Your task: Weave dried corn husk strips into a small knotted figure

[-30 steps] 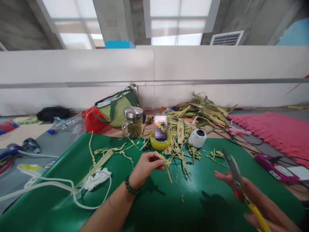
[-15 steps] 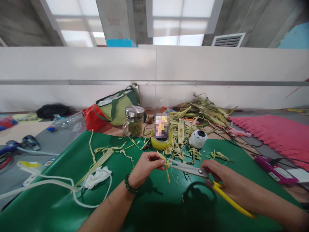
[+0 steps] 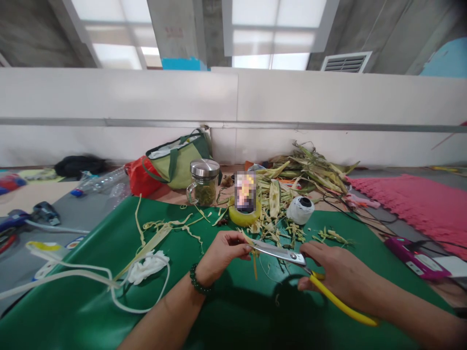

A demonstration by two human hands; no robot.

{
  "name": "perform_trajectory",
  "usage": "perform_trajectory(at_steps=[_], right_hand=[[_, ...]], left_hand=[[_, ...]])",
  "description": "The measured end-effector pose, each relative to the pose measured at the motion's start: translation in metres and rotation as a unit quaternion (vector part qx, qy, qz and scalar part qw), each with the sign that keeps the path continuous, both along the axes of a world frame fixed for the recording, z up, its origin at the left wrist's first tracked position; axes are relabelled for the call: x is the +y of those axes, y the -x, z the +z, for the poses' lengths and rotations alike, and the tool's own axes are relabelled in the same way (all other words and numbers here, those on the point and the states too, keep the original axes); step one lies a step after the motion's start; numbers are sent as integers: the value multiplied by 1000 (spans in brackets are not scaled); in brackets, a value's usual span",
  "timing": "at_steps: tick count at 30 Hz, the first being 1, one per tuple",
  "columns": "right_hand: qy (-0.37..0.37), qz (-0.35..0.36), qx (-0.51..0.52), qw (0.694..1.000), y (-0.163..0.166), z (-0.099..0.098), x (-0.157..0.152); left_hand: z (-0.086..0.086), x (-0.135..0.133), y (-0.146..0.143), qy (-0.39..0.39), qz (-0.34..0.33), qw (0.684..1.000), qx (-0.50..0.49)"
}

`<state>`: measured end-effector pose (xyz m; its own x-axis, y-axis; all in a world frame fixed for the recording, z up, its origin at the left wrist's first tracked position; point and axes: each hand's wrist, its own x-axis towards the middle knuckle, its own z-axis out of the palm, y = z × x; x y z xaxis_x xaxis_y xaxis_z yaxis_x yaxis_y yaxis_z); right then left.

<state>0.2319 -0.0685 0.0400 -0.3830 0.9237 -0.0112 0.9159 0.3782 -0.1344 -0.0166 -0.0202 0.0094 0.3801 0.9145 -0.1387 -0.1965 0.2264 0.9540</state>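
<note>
Between its thumb and fingers my left hand (image 3: 228, 253) pinches a small pale piece of corn husk (image 3: 247, 237), from which a thin strip hangs down. My right hand (image 3: 328, 265) grips yellow-handled scissors (image 3: 279, 252). Their blades point left and reach the husk beside my left fingertips. Whether the blades are cutting into it cannot be made out. Just beyond lie husk scraps (image 3: 270, 228), a yellow tape roll (image 3: 242, 218) with a phone propped on it, and a white spool of thread (image 3: 300, 210).
A green mat (image 3: 175, 311) covers the work surface. Behind it stand a glass jar (image 3: 204, 187), a green bag (image 3: 182, 167) and a heap of dry husks (image 3: 314, 167). White cord (image 3: 91, 276) and a white cloth (image 3: 148, 267) lie left; a magenta power strip (image 3: 418, 257) lies right.
The scissor blades have come closer together and turned, now lying across the husk nearer my left fingertips. My right hand has shifted slightly left. My left hand stays almost in place.
</note>
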Motion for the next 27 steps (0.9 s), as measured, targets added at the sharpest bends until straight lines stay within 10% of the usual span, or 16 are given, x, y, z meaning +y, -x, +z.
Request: perform_trajectory(at_steps=[27], right_hand=[[-3, 30, -28, 999, -8, -6, 1]], left_hand=[[-1, -2, 1, -21, -28, 998, 54]])
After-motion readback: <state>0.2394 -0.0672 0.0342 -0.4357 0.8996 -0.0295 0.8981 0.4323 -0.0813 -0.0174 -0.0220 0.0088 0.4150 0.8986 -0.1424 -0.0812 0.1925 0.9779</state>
